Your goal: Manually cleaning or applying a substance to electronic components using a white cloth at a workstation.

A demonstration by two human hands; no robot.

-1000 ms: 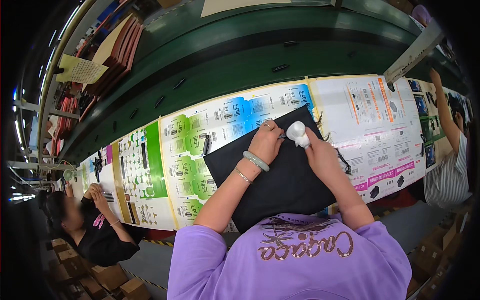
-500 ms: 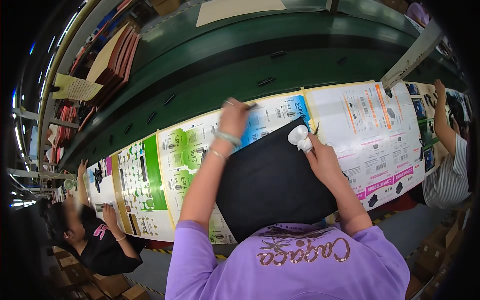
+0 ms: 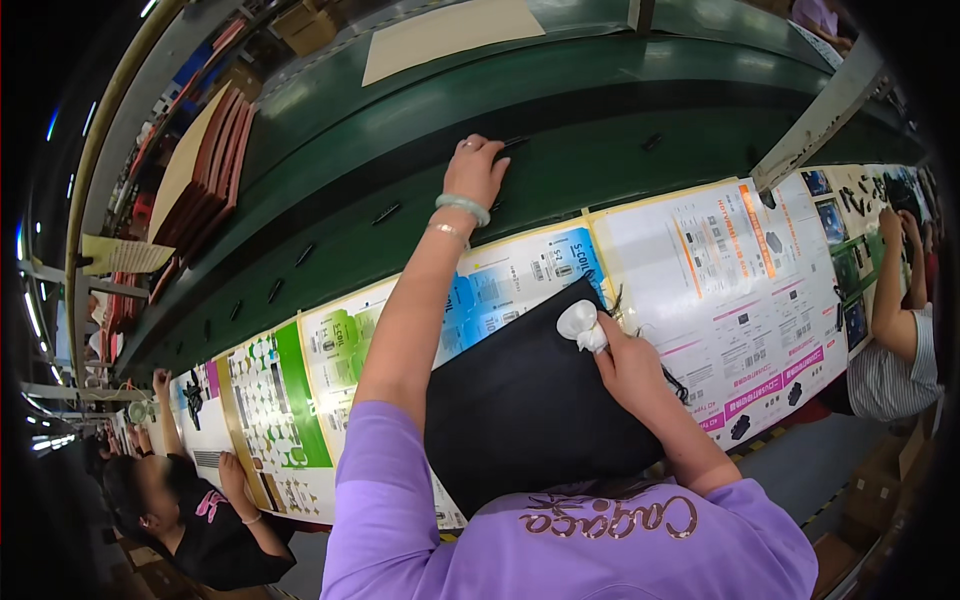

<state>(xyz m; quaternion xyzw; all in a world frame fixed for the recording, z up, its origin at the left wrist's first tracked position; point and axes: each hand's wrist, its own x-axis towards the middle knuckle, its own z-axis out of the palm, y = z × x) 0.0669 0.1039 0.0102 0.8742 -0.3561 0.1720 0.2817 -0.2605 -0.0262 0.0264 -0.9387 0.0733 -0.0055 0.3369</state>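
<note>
My left hand [image 3: 474,172], with bracelets at the wrist, reaches over the green conveyor belt [image 3: 580,175]. Its fingers are bent round the near end of a small black elongated piece [image 3: 515,143], whose kind I cannot make out. My right hand [image 3: 632,362] grips a knotted white cloth bundle [image 3: 579,325] between thumb and fingers. Beneath that hand, a black cloth [image 3: 530,400] spreads across the bench edge up to my lap. Dark cord-like strands [image 3: 676,385] show beside the right hand.
Printed sheets [image 3: 700,260] cover the bench. More small black pieces [image 3: 385,213] lie scattered along the belt. A pale metal post [image 3: 815,125] rises at the right. Co-workers sit on both sides, one in black [image 3: 215,520] at the left, one in stripes [image 3: 885,365] at the right.
My left hand has moved farther out, from the bench edge to over the belt. The right hand still grips the white bundle. The whole view has shifted slightly.
</note>
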